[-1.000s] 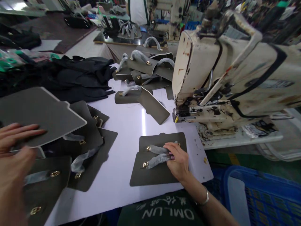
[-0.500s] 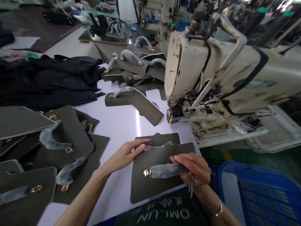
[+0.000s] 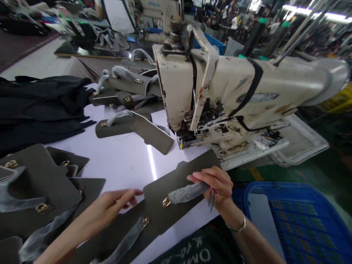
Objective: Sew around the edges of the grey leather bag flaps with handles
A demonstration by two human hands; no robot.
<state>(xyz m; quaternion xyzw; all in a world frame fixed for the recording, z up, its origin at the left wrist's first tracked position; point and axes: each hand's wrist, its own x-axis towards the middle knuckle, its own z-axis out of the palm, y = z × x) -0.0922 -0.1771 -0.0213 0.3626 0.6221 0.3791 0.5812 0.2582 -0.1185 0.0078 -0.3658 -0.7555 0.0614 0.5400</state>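
My right hand (image 3: 213, 187) is pinching a plastic-wrapped strap (image 3: 188, 193) in a narrow grip between thumb and fingers, wrist bent. The strap is attached to a dark olive leather panel (image 3: 176, 185) lying slantwise on the white bench (image 3: 123, 161), its far end pointing toward the sewing machine (image 3: 220, 88). My left hand (image 3: 110, 209) is reaching in with its grip open, holding nothing, just beside the panel's edge. A careless tug could be slipping the wrap from my pinch, or knocking the panel's far end against the machine; the gold buckle (image 3: 166, 202) could be scuffing the leather beneath it.
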